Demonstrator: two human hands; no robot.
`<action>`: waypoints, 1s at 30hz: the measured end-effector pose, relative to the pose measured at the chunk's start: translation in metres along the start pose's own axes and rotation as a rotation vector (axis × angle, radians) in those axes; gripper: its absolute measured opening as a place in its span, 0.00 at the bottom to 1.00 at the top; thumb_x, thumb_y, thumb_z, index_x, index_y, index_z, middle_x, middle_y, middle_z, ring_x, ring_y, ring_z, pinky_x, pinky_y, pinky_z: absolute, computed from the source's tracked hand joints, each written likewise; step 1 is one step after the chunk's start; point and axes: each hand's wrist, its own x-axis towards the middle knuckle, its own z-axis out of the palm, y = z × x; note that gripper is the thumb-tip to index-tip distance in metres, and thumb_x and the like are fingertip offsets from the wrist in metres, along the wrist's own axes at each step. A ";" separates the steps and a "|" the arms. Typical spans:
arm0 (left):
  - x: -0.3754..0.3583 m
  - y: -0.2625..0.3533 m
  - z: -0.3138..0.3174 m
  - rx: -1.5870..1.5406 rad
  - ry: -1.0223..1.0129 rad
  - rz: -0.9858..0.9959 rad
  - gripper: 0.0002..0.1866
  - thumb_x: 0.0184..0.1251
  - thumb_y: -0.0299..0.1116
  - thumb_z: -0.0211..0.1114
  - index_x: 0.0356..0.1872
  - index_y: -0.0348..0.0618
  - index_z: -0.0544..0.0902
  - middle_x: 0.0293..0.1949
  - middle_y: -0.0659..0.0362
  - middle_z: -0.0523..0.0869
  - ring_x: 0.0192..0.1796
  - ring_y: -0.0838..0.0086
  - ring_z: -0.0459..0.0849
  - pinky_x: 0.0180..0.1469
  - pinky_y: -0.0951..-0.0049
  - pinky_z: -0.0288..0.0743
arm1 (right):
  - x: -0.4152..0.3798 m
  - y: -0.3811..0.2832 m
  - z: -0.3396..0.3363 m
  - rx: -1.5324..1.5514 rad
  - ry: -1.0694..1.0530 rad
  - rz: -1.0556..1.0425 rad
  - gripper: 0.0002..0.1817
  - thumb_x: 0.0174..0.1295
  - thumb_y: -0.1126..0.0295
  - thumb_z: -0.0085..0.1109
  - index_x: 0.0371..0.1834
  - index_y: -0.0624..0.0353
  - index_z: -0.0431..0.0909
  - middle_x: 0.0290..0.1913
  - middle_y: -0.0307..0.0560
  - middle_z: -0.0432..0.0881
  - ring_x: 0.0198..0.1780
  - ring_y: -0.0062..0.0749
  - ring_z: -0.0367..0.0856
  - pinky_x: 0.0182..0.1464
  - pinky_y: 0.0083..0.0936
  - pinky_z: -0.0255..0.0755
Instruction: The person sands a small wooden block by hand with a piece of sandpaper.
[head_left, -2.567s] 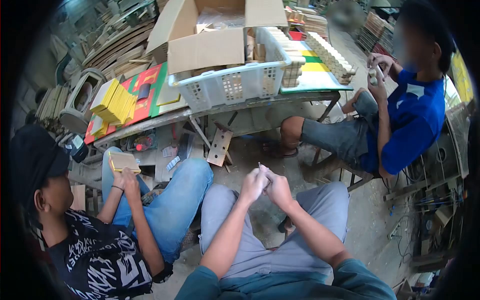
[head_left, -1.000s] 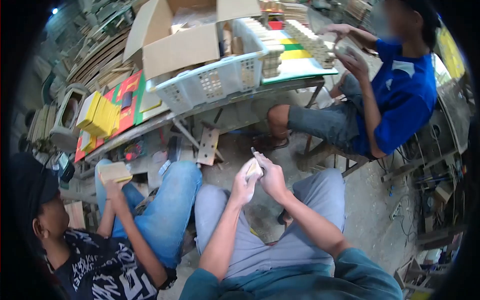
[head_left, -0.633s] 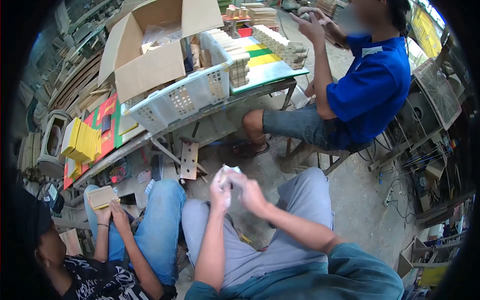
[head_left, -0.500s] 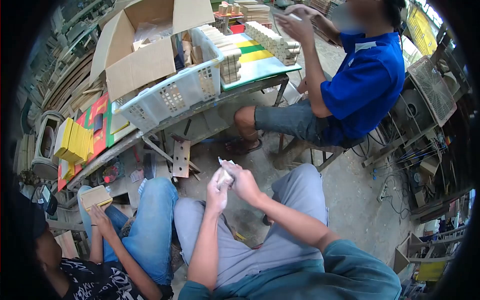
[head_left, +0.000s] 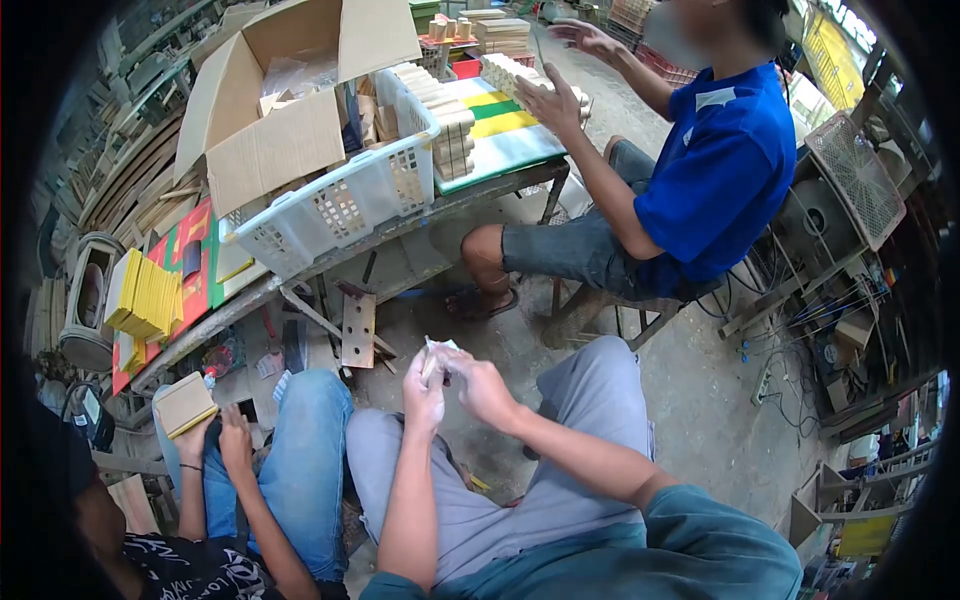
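Above my lap, my left hand (head_left: 422, 393) is closed around a small pale wooden piece (head_left: 430, 369). My right hand (head_left: 480, 386) meets it from the right, its bent fingers pressed against the piece and a whitish scrap (head_left: 441, 345) that sticks up at the top. The fingers cover most of both things, so their full shapes are hidden. White dust coats the fingers of both hands.
A bench (head_left: 350, 255) ahead bears a plastic crate (head_left: 345, 200), an open cardboard box (head_left: 270, 145) and yellow-edged pieces (head_left: 148, 300). A co-worker in blue (head_left: 715, 170) sits ahead right; another co-worker (head_left: 215, 570) at left holds a wooden block (head_left: 186, 403).
My hands have shifted slightly left, and the held piece is turned more upright. The blue-shirted co-worker's hands have come apart and moved lower. The left co-worker's hands have separated.
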 end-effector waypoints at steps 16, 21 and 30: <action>-0.004 -0.004 0.001 -0.120 0.051 0.077 0.21 0.70 0.27 0.57 0.61 0.32 0.70 0.48 0.57 0.80 0.44 0.79 0.78 0.46 0.78 0.73 | -0.005 -0.009 0.004 -0.007 0.042 -0.029 0.26 0.51 0.88 0.47 0.57 0.68 0.73 0.56 0.63 0.76 0.58 0.51 0.77 0.57 0.35 0.74; 0.001 -0.005 0.002 0.008 0.066 0.158 0.21 0.69 0.25 0.57 0.62 0.31 0.68 0.52 0.54 0.79 0.50 0.75 0.79 0.53 0.76 0.73 | -0.002 -0.011 0.006 0.019 0.013 0.099 0.28 0.49 0.89 0.46 0.58 0.67 0.74 0.57 0.63 0.76 0.59 0.51 0.76 0.59 0.35 0.72; 0.001 -0.004 -0.005 -0.079 0.028 0.050 0.21 0.70 0.28 0.58 0.61 0.30 0.69 0.52 0.55 0.79 0.51 0.74 0.78 0.54 0.75 0.72 | -0.007 -0.010 0.008 -0.006 0.023 -0.006 0.25 0.52 0.86 0.50 0.57 0.67 0.74 0.57 0.63 0.75 0.59 0.53 0.75 0.62 0.35 0.68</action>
